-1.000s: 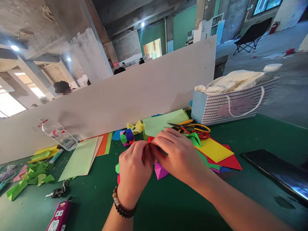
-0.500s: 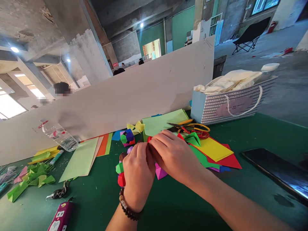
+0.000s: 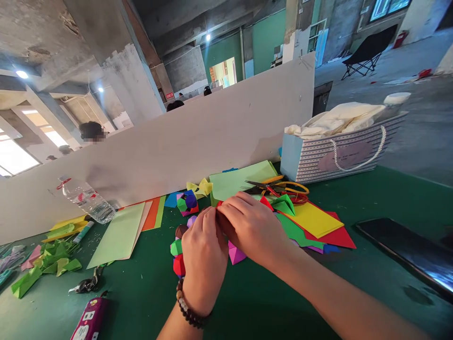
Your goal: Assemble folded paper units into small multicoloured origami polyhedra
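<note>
My left hand [image 3: 204, 250] and my right hand [image 3: 251, 231] meet over the green table mat [image 3: 141, 302], fingers closed on a small folded paper that they mostly hide. A bit of red paper [image 3: 220, 203] shows above my fingers. Just left of my left hand lies a row of small folded paper units, among them a red one [image 3: 179, 265] and a green one [image 3: 176, 247]. Under my right palm sits a magenta folded piece [image 3: 236, 254]. A multicoloured folded paper ball [image 3: 187, 202] stands beyond my hands.
Scissors [image 3: 272, 189] lie on sheets of coloured paper, with yellow [image 3: 313, 219] and red [image 3: 339, 238] to the right. Further off are a water bottle [image 3: 87, 202], a phone [image 3: 403, 250], a striped gift bag [image 3: 339, 158] and a white partition [image 3: 198, 137], with people's heads beyond it.
Over the last second my left hand has shifted right and up, uncovering the small folded units beside it. My hands stay together on the paper, and the view has barely moved.
</note>
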Tool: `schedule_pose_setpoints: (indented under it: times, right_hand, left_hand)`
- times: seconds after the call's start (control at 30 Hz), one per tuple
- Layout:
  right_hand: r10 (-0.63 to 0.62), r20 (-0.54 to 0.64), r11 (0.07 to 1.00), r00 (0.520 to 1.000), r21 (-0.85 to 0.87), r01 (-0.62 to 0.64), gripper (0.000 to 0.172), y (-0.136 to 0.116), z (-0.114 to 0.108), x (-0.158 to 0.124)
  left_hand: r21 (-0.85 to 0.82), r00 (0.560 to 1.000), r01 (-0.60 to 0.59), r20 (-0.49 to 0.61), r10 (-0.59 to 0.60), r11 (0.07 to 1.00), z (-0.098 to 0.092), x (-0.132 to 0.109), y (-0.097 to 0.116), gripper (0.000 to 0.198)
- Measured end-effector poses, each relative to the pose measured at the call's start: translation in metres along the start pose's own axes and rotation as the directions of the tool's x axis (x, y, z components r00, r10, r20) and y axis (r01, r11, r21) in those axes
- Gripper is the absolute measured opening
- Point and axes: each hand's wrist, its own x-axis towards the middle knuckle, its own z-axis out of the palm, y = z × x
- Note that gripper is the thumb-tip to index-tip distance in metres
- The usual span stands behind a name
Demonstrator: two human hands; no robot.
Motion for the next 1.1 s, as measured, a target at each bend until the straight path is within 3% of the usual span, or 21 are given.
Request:
schedule_pose_setpoints:
  times: [0.6, 0.73, 0.9, 1.1]
  right_hand:
    - [-0.039, 0.072, 0.996, 0.997, -0.075, 0.045, 0.023, -0.008, -0.005, 0.0]
    - [0.033, 0.034, 0.999, 0.999, 0.036, -0.034, 0.021, -0.001, -0.002, 0.0]
    - [0.167, -0.028, 0.961, 0.986, 0.229, -0.156, 0.016, 0.009, -0.001, 0.004]
    - [0.149, -0.053, 0.98, 0.987, 0.141, -0.14, 0.021, 0.001, 0.001, 0.001]
  left_hand:
    - [0.037, 0.997, -0.008, 0.083, 0.005, 0.999, 0.003, -0.009, 0.002, 0.023]
    - [-0.023, 0.999, 0.007, 0.048, -0.006, 1.0, 0.003, -0.004, -0.001, 0.023]
    - [-0.218, 0.991, 0.13, 0.062, -0.119, 0.967, -0.003, 0.007, -0.006, 0.022]
    - [-0.087, 0.999, 0.041, 0.017, -0.04, 0.995, -0.002, 0.003, -0.002, 0.027]
